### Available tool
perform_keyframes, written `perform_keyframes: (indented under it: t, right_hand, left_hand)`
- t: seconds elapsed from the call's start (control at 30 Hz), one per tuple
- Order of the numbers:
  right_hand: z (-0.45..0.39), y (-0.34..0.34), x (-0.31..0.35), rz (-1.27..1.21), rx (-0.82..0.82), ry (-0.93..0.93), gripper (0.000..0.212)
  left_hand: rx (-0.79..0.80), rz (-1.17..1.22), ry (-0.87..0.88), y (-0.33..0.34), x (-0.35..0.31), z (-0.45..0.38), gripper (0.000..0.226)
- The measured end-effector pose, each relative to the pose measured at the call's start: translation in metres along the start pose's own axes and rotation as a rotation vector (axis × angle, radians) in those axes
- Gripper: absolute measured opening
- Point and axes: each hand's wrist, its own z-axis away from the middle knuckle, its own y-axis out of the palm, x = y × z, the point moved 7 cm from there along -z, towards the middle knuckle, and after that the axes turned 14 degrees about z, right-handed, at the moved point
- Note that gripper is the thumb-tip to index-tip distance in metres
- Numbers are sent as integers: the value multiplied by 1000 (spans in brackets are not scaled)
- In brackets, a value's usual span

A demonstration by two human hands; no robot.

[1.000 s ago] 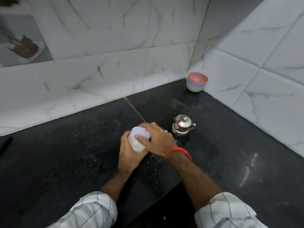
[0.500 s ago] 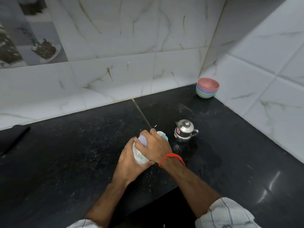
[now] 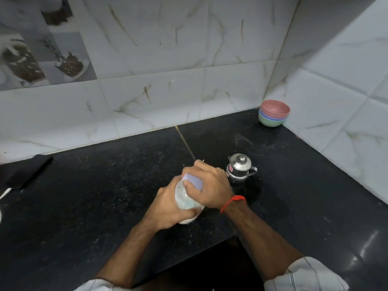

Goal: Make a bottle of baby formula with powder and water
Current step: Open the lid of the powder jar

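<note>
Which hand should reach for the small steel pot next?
Right, probably. The right hand, gripping the bottle's cap, sits directly beside the steel pot. The left hand grips the bottle body on the far side and steadies it.

Sleeves: pale, whitish cloth with thin darker stripes; pushed up above the elbows, leaving both forearms bare
Left sleeve (image 3: 94, 285): only a small part shows at the bottom edge
Right sleeve (image 3: 304, 276): bunched in soft folds; stripes run lengthwise
Right wrist: a thin red thread band (image 3: 233, 202); looped once round
</note>
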Motion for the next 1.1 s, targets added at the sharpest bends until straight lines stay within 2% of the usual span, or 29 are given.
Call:
perform_keyframes:
  t: [0.07, 0.13, 0.2, 0.27, 0.33, 0.37, 0.43, 0.53, 0.6, 0.67, 0.7, 0.8, 0.87, 1.0, 1.1]
  right_hand:
    - [-1, -4, 8, 16, 98, -131, 36]
    - [-9, -11, 11, 13, 188, -188, 37]
    - [-14, -17, 8, -128, 324, -198, 37]
    - [-14, -23, 4, -404, 491, -170, 63]
    - [-14, -30, -3, -562, 533, -111, 86]
    - [-15, -33, -7, -563, 505, -64, 87]
    - [-20, -36, -16, -404, 461, 56, 74]
    - [-19, -27, -21, -83, 611, 132, 67]
    - [-15, -26, -13, -142, 683, 87, 57]
    - [-8, -29, -1, -312, 781, 11, 86]
    - [-4, -30, 4, -350, 832, 2, 94]
    - [-6, -26, 1, -208, 800, 90, 76]
    - [-8, -28, 1, -108, 770, 75, 69]
    - [-3, -37, 7, -262, 792, -62, 84]
    - [-2, -37, -5, -429, 659, -36, 75]
  left_hand:
    - [20, 38, -26, 2, 6, 5, 78]
    - [-2, 69, -15, 1, 4, 9, 86]
    - [-13, 76, 3, -1, -4, 10, 92]
    - [-33, 54, 8, -8, -11, 9, 91]
    - [-40, 8, 9, -17, -15, 7, 93]
    - [-36, -25, 7, -20, -17, 6, 95]
    - [-35, -90, 10, -23, -22, 6, 97]
    - [-25, -137, 4, -18, -29, 8, 98]
    - [-23, -150, -7, -16, -29, 9, 99]
    - [-29, -156, -16, -17, -28, 10, 101]
    - [-24, -169, -14, -17, -29, 11, 101]
    - [3, -217, 7, -14, -35, 13, 99]
    - [16, -227, 14, -11, -38, 13, 98]
    - [22, -204, 25, -12, -36, 14, 98]
    - [-8, -189, 33, -18, -32, 13, 99]
